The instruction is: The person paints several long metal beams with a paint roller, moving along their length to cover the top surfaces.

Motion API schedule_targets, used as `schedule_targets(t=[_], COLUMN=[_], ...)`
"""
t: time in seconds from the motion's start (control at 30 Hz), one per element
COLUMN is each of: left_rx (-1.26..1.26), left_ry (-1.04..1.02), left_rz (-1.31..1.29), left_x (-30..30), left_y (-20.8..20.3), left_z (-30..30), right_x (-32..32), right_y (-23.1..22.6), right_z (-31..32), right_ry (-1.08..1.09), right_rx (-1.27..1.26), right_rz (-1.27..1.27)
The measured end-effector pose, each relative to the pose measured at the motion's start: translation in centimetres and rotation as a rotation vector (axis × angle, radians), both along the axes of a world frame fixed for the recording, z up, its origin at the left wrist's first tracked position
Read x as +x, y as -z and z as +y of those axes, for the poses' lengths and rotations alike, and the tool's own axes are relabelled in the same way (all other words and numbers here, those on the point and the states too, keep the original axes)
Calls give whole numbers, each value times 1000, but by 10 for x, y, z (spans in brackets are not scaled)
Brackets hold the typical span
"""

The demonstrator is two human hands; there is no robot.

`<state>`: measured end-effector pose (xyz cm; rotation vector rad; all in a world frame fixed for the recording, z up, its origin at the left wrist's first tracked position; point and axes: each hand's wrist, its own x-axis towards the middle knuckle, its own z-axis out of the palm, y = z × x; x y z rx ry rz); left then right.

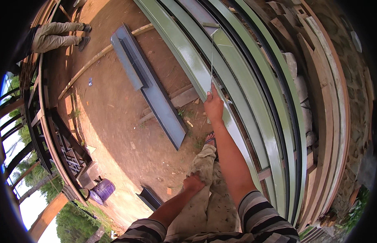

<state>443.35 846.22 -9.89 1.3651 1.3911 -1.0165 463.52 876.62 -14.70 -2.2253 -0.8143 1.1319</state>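
My right hand (213,106) is closed round the handle of a paint roller (211,25). The roller's long wire frame reaches away from me to the sleeve, which rests on a long metal beam (237,65). On that beam, the surface beyond the sleeve is grey and the nearer part is glossy green. Another green beam (188,52) runs just under my right hand, with wet-looking shine along it. My left hand (193,182) rests on my bent knee in stained trousers, its fingers curled in; I see no tool in it.
More green and dark beams (273,81) lie side by side to the right, beside timber planks (330,101) and stones. A grey steel channel (160,105) lies on the dirt to the left. A purple drum (103,190) stands lower left; another person (58,36) is at upper left.
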Motion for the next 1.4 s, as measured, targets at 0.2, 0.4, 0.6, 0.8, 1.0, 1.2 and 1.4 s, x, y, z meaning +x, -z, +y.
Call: schedule_targets(t=[0.2,0.4,0.6,0.8,1.0,1.2,1.4], left_rx=[-28,-27,23,51,76,187,200], left_ry=[65,114,245,426,479,527,636], left_rz=[9,35,1,11,5,0,69], left_x=[10,14,24,36,43,50,67], left_y=[-4,-5,-3,1,-7,-10,-19], left_z=[13,13,-4,-31,-47,-85,-136], right_x=[4,31,59,77,96,121,149], right_y=[21,-24,-41,-20,-33,-33,-35], right_z=[-70,-139,-207,-300,-387,-483,-572], right_ry=[81,73,112,126,126,155,150], right_rx=[136,-123,-112,57,-2,-10,-129], right_rz=[-155,25,46,-88,-39,-48,139])
